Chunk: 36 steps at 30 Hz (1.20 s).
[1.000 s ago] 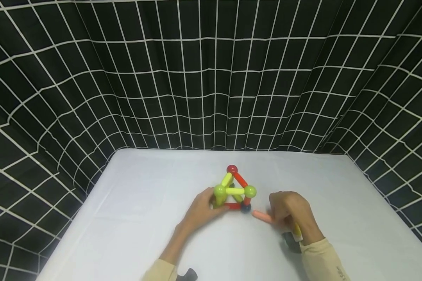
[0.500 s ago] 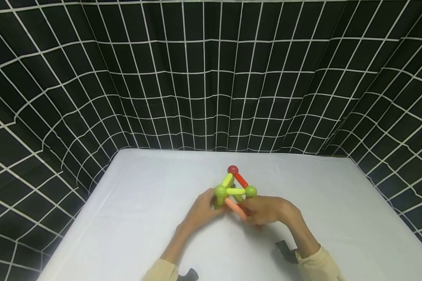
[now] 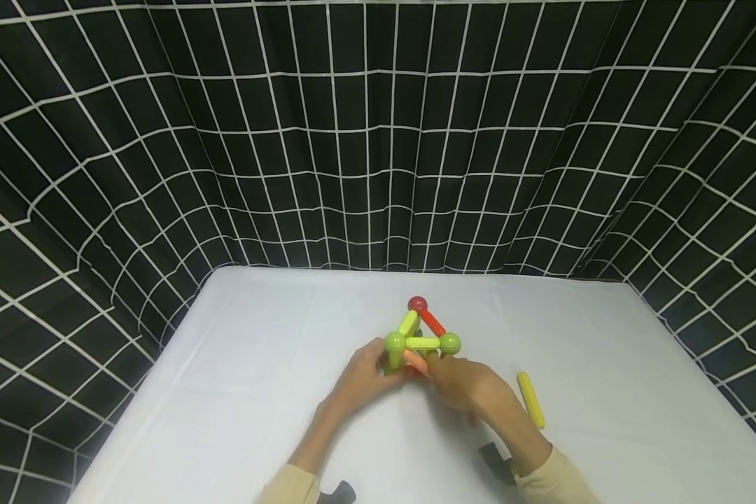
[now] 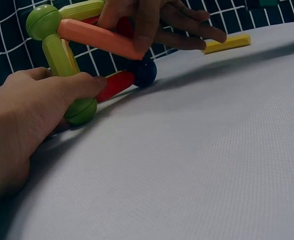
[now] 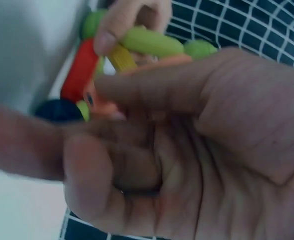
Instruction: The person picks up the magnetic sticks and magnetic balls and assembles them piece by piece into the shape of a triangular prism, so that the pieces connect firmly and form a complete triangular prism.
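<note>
A stick-and-ball frame of magnetic rods stands on the white table, with a red ball (image 3: pixel 418 304) at the back and green balls (image 3: pixel 395 342) in front. My left hand (image 3: pixel 360 378) grips its lower left corner, the thumb over a lower green ball (image 4: pixel 81 111) and a red rod (image 4: pixel 116 85). An orange rod (image 4: pixel 99 39) slants from the upper left green ball (image 4: pixel 43 22) down toward a dark blue ball (image 4: pixel 145 73). My right hand (image 3: pixel 469 385) pinches the orange rod near its lower end, other fingers spread. In the head view it hides the blue ball.
A loose yellow rod (image 3: pixel 530 400) lies on the white table (image 3: pixel 258 336), just right of my right forearm. Black cloth with a white grid (image 3: pixel 378 140) hangs behind the table and along both sides.
My right hand has come leftward from the table with the orange rod, bringing its end to the upper left green ball. The yellow rod now shows beside the forearm. The left hand stays put.
</note>
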Motion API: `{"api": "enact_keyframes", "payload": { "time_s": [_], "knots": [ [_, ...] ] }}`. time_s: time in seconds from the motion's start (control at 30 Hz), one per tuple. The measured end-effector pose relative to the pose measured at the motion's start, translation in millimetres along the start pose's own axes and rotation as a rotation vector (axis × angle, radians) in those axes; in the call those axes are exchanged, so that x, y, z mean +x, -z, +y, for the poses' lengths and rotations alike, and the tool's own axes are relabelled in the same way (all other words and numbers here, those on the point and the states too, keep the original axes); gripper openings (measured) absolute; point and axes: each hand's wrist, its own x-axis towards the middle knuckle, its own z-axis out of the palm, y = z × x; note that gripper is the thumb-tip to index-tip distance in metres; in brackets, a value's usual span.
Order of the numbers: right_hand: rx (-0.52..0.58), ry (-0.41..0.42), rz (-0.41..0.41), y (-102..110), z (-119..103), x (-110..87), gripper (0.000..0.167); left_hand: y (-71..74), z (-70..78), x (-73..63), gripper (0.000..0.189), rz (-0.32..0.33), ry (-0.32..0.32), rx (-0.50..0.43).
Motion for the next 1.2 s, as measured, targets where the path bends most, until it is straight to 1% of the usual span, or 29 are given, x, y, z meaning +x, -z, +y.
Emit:
{"api": "enact_keyframes", "payload": {
  "time_s": [0.07,0.1,0.17,0.27,0.33,0.4,0.43,0.47,0.53,0.57,0.6,0.67,0.73,0.77,0.8,0.83,0.9,0.93,1.0,1.07,1.13,1.2],
  "knots": [
    [-0.006,-0.028,0.023,-6,-3,0.9,0.053,-0.3,0.6,0.6,0.044,-0.002,0.0,-0.011],
    [-0.003,-0.037,0.056,-9,-4,1.6,0.05,-0.4,1.0,0.7,0.044,-0.006,0.002,-0.018],
    [-0.057,-0.022,0.12,-14,-4,3.3,0.05,-0.7,1.2,0.6,0.043,-0.016,0.007,-0.034],
    [-0.177,0.024,0.208,-19,-4,5.5,0.048,-1.1,1.2,0.6,0.042,-0.033,0.006,-0.049],
    [-0.223,0.033,0.234,-19,-3,6.5,0.045,-1.2,1.2,1.1,0.04,-0.039,-0.006,-0.048],
    [-0.169,0.015,0.179,-16,-1,4.6,0.049,-1.5,1.4,1.5,0.043,-0.039,-0.015,-0.042],
    [-0.123,0.003,0.137,-12,0,2.8,0.049,-1.9,1.6,1.4,0.043,-0.037,-0.013,-0.04],
    [-0.075,-0.008,0.093,-8,2,0.5,0.053,-2.3,1.6,1.3,0.044,-0.038,-0.014,-0.042],
    [0.014,-0.007,-0.005,2,7,-6.1,0.055,-3.0,1.2,1.1,0.042,-0.032,-0.014,-0.034],
    [0.063,-0.002,-0.065,8,11,-10.0,0.064,-3.5,1.3,1.1,0.042,-0.024,-0.014,-0.027],
    [0.082,0.024,-0.112,15,16,-13.5,0.065,-3.8,1.5,1.1,0.042,-0.012,-0.011,-0.019],
    [0.102,0.123,-0.193,25,29,-18.7,0.05,-3.9,2.1,2.2,0.04,0.025,-0.011,0.0],
    [0.128,0.217,-0.258,33,43,-19.2,0.029,-3.5,2.7,3.4,0.039,0.072,0.006,0.022],
    [0.145,0.248,-0.269,36,50,-18.1,0.02,-2.9,3.3,3.9,0.039,0.096,0.017,0.026],
    [0.14,0.273,-0.26,38,56,-16.1,0.014,-2.3,3.2,4.6,0.039,0.119,0.03,0.03],
    [0.133,0.285,-0.243,39,61,-12.8,0.017,-1.6,3.2,5.0,0.039,0.138,0.038,0.035],
    [0.126,0.284,-0.193,38,67,-5.9,0.037,-0.2,2.7,5.7,0.042,0.175,0.043,0.035],
    [0.123,0.274,-0.172,37,68,-2.9,0.047,0.4,2.2,5.8,0.044,0.19,0.035,0.033],
    [0.103,0.287,-0.155,35,67,2.7,0.071,1.1,0.8,5.4,0.052,0.194,0.016,0.042],
    [0.11,0.334,-0.181,31,61,6.7,0.076,1.3,-0.3,4.4,0.06,0.153,-0.014,0.054],
    [0.114,0.395,-0.229,28,55,9.3,0.078,0.9,-1.1,3.0,0.069,0.077,-0.055,0.086],
    [0.108,0.453,-0.261,26,49,9.7,0.074,0.6,-0.8,2.2,0.071,0.007,-0.088,0.116]
  ]
}}
